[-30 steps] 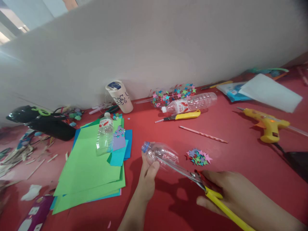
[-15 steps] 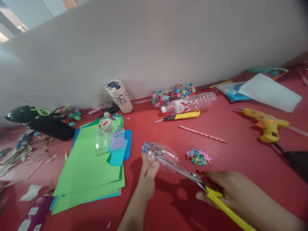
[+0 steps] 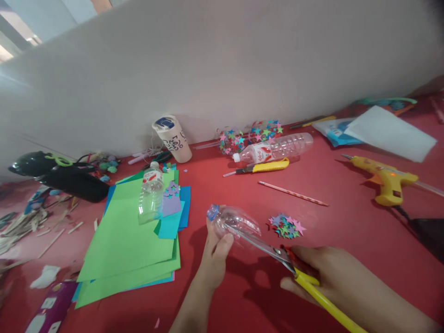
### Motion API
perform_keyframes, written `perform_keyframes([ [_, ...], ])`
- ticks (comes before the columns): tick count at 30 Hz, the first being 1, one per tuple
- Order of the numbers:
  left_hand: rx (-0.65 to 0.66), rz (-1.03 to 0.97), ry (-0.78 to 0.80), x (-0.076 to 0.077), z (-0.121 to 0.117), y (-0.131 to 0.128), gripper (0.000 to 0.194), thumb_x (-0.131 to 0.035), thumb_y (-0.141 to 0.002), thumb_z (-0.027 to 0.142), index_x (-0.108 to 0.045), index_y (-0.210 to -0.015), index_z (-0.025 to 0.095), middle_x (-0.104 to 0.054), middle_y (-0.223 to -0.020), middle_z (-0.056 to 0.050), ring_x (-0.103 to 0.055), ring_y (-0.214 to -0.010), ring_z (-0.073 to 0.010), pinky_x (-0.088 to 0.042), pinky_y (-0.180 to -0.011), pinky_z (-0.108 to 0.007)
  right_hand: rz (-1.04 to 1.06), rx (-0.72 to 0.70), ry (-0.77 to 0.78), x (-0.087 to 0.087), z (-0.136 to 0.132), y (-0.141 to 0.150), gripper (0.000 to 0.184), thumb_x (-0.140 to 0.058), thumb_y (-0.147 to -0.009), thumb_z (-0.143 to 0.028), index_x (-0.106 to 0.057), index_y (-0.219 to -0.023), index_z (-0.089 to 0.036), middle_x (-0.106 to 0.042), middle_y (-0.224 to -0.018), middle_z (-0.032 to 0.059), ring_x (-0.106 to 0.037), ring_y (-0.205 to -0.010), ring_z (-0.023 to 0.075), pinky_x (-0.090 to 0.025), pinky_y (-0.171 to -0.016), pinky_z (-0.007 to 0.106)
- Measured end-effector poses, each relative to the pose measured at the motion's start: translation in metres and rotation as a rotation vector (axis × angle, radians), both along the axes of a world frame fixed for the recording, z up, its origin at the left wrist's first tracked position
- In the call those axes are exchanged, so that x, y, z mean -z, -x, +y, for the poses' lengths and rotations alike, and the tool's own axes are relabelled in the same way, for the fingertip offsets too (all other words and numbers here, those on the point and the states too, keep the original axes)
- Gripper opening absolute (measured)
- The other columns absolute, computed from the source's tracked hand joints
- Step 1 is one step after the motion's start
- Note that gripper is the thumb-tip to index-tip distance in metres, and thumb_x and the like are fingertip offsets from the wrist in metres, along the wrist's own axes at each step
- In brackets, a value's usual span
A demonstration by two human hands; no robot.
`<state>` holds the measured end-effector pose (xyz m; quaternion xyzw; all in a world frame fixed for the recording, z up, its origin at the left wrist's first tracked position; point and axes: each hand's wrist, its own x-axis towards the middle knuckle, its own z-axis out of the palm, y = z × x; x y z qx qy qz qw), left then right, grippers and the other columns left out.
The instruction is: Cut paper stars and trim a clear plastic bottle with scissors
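Note:
My left hand [image 3: 215, 259] grips a clear plastic bottle top [image 3: 239, 218] with a blue cap, its neck pointing up and left. Closed round the handles of a pair of scissors [image 3: 277, 252] with yellow and red grips, my right hand [image 3: 326, 268] holds the blades against the bottle's plastic. The blades look nearly together, and the tip lies close to the left thumb; the exact cut line is hard to make out. Just beyond the scissors, a small heap of coloured foam stars [image 3: 286, 225] lies on the red table [image 3: 239, 305].
Green and blue sheets [image 3: 128, 249] lie at left under a labelled bottle [image 3: 151, 194]. Behind are a tumbler [image 3: 173, 138], a lying bottle [image 3: 277, 148], a yellow box cutter [image 3: 270, 165] and a pencil [image 3: 293, 193]. A yellow glue gun [image 3: 385, 178] rests at right, its cord trailing.
The bottle top and my left hand have shifted slightly to the right. The scissors and my right hand have hardly moved.

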<state>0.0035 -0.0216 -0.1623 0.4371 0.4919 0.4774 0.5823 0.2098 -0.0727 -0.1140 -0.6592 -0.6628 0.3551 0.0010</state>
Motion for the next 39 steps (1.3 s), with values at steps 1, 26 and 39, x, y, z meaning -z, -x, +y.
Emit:
perform_keyframes([
  [1, 0.002, -0.005, 0.002, 0.001, 0.0, 0.0, 0.075, -0.065, -0.08, 0.051, -0.04, -0.144, 0.022, -0.056, -0.139, -0.014, -0.047, -0.135, -0.0349, -0.022, -0.119, -0.052, -0.004, 0.003, 0.018, 0.0, 0.0, 0.0, 0.045, -0.044, -0.081, -0.07, -0.046, -0.069, -0.027, -0.066, -0.069, 0.0079, -0.056, -0.059, 0.026, -0.034, -0.056, 0.034],
  [26, 0.027, -0.035, -0.042, 0.006, 0.0, -0.001, 0.076, -0.067, -0.079, 0.053, -0.041, -0.144, 0.023, -0.058, -0.137, -0.014, -0.051, -0.132, -0.0336, -0.028, -0.117, -0.05, 0.004, 0.014, -0.064, 0.01, -0.001, -0.001, 0.047, -0.045, -0.082, -0.071, -0.05, -0.068, -0.027, -0.069, -0.066, 0.0085, -0.061, -0.056, 0.025, -0.038, -0.053, 0.032],
  [39, 0.03, -0.083, -0.006, 0.004, 0.002, -0.001, 0.078, -0.07, -0.076, 0.054, -0.043, -0.142, 0.023, -0.059, -0.134, -0.013, -0.053, -0.128, -0.0332, -0.029, -0.116, -0.05, 0.017, 0.024, -0.024, 0.012, 0.0, -0.002, 0.042, -0.046, -0.083, -0.067, -0.048, -0.07, -0.027, -0.069, -0.069, 0.0086, -0.061, -0.059, 0.0272, -0.035, -0.055, 0.034],
])
